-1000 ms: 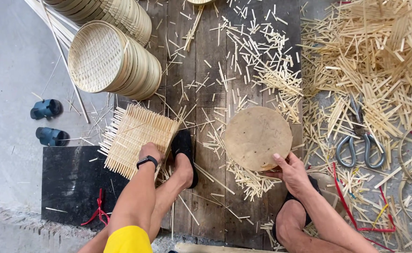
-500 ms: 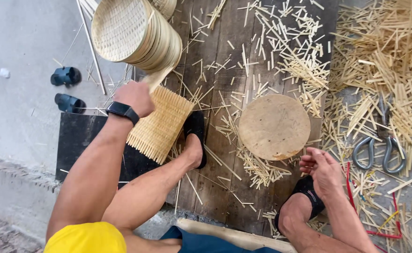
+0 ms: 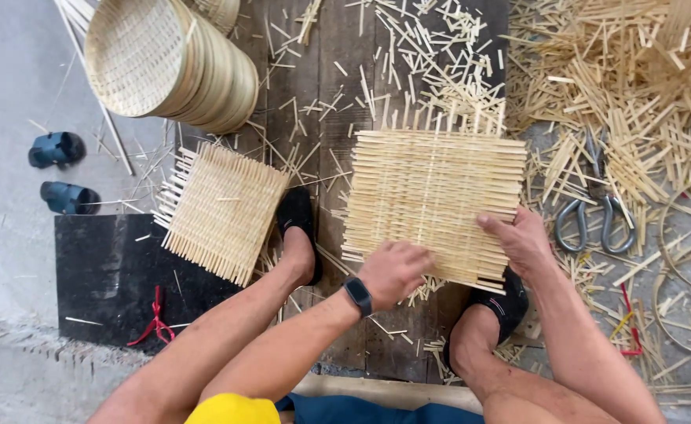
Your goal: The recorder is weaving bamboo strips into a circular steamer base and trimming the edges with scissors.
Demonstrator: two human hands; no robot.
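Observation:
A square woven bamboo mat [image 3: 432, 200] lies flat on the dark wooden boards in front of me. My left hand [image 3: 393, 271], with a black wristwatch, presses on the mat's near left edge. My right hand [image 3: 522, 239] rests on the near right edge, thumb on top. Beside my left foot [image 3: 298, 235] lies a second woven bamboo mat [image 3: 224, 210], partly over a black sheet [image 3: 110, 275]. My right foot [image 3: 495, 314] sits just below the first mat. The round board seen earlier is hidden.
A stack of round woven bamboo trays [image 3: 173, 63] leans at upper left. Large shears [image 3: 597, 216] lie among loose bamboo strips [image 3: 620, 86] on the right, near bamboo hoops [image 3: 687, 275]. Two blue slippers [image 3: 59, 169] sit on the grey floor at left.
My left hand lifted a woven mat from the stack at left and brought it over the round board. Both hands now hold it flat there. The view shifted slightly.

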